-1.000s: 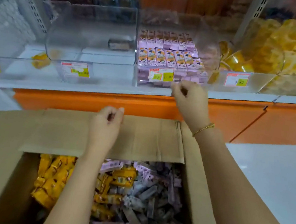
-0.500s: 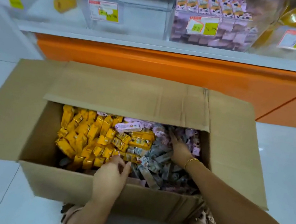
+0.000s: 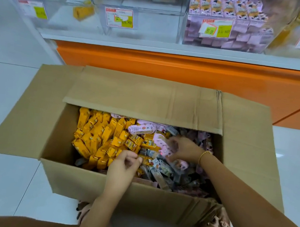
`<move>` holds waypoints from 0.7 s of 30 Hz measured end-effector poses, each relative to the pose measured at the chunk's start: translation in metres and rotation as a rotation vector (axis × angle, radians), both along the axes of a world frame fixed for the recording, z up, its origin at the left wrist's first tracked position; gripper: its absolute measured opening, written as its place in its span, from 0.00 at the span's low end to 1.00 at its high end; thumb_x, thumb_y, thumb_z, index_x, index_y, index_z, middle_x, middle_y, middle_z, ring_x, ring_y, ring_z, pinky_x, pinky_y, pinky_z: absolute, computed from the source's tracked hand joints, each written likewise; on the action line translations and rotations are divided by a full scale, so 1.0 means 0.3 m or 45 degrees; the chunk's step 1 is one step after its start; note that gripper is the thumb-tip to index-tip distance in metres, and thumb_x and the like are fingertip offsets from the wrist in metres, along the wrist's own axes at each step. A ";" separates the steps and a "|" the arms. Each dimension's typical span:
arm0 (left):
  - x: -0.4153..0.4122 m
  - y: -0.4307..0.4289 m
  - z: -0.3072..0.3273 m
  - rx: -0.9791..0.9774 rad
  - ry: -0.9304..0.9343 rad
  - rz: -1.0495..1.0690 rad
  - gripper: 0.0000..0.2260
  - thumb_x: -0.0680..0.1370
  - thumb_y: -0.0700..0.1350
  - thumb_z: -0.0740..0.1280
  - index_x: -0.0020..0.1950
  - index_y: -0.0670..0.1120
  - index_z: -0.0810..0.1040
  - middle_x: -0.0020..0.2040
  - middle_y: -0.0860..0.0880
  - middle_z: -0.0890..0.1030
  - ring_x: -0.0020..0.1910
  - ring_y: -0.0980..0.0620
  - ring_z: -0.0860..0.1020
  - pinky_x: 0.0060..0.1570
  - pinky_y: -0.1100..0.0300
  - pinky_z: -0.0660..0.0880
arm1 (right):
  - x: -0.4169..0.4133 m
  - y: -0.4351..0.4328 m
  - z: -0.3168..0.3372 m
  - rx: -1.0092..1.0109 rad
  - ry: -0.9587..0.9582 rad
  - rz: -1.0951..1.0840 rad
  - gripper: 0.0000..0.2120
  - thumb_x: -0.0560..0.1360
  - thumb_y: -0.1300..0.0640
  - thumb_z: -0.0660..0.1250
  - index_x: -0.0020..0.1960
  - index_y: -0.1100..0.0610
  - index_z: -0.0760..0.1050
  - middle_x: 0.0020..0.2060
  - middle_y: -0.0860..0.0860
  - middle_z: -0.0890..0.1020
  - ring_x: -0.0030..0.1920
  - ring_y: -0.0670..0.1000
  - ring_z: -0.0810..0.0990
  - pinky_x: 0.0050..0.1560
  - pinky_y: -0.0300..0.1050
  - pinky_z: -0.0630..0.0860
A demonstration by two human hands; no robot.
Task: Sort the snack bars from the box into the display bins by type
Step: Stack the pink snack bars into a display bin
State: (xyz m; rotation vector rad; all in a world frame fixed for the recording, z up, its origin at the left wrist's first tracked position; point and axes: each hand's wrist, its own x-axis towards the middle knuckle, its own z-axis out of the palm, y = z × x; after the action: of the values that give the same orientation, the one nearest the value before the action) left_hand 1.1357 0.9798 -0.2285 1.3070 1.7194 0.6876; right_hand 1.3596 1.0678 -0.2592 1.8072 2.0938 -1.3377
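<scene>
Inside box (image 3: 147,97), mid-pile | right hand (image 3: 183,149) grips pink bars (image 3: 165,149) | left hand (image 3: 124,167): grasp unclear

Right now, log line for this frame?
stage: picking from box | left grip: at yellow bars, hold unclear | right grip: holds pink bars

The right hand (image 3: 184,149) grips pink bars (image 3: 165,147) in the box (image 3: 95,187). The left hand (image 3: 123,165) touches a yellow bar (image 3: 146,159).

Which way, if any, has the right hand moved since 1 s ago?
Yes. The right hand dropped from the front of the pink bin down into the cardboard box, where it grips pink bars.
</scene>
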 end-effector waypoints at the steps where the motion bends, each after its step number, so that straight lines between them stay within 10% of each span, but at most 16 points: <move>1: 0.002 0.017 0.015 -0.080 -0.137 0.088 0.08 0.75 0.46 0.70 0.53 0.50 0.76 0.42 0.54 0.80 0.45 0.61 0.78 0.45 0.65 0.72 | -0.019 -0.007 0.044 -0.153 0.194 -0.048 0.27 0.67 0.53 0.78 0.61 0.61 0.73 0.52 0.49 0.77 0.51 0.50 0.76 0.46 0.38 0.70; 4: 0.017 0.062 0.066 -0.286 -0.595 0.142 0.17 0.76 0.48 0.69 0.64 0.55 0.73 0.53 0.57 0.80 0.52 0.61 0.79 0.53 0.62 0.75 | -0.073 -0.027 0.165 -0.500 0.715 -0.150 0.33 0.64 0.50 0.78 0.64 0.59 0.73 0.55 0.46 0.77 0.54 0.44 0.77 0.56 0.38 0.74; 7: 0.041 0.088 0.123 -0.304 -0.863 0.172 0.15 0.77 0.46 0.66 0.64 0.51 0.75 0.55 0.55 0.82 0.54 0.60 0.79 0.50 0.60 0.76 | -0.093 -0.022 0.237 -0.574 1.014 -0.196 0.18 0.69 0.58 0.74 0.58 0.59 0.78 0.55 0.52 0.81 0.55 0.52 0.79 0.63 0.52 0.73; 15: 0.027 0.158 0.258 -0.107 -0.895 0.204 0.16 0.72 0.41 0.71 0.59 0.44 0.77 0.46 0.47 0.84 0.47 0.50 0.82 0.51 0.52 0.77 | -0.118 0.025 0.403 -0.330 1.072 -0.398 0.12 0.74 0.62 0.70 0.56 0.65 0.78 0.43 0.49 0.84 0.43 0.45 0.81 0.43 0.35 0.77; 18: 0.037 0.161 0.285 -0.078 -0.835 0.172 0.19 0.68 0.41 0.74 0.57 0.42 0.77 0.44 0.49 0.85 0.46 0.51 0.83 0.47 0.56 0.79 | -0.103 0.036 0.455 -0.270 1.143 -0.487 0.25 0.69 0.56 0.75 0.58 0.72 0.74 0.50 0.63 0.80 0.50 0.59 0.76 0.54 0.51 0.76; 21: 0.063 0.146 0.307 -0.098 -0.842 0.128 0.11 0.72 0.39 0.72 0.54 0.45 0.79 0.44 0.51 0.85 0.45 0.56 0.83 0.44 0.62 0.79 | -0.089 0.053 0.490 -0.201 1.082 -0.537 0.15 0.73 0.62 0.70 0.59 0.64 0.78 0.55 0.61 0.82 0.53 0.60 0.79 0.63 0.57 0.73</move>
State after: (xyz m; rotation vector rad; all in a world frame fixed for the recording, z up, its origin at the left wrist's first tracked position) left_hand 1.1547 1.0237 -0.1363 0.8111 1.2540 0.9710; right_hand 1.3330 1.0837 -0.1123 1.8689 1.8169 -2.6716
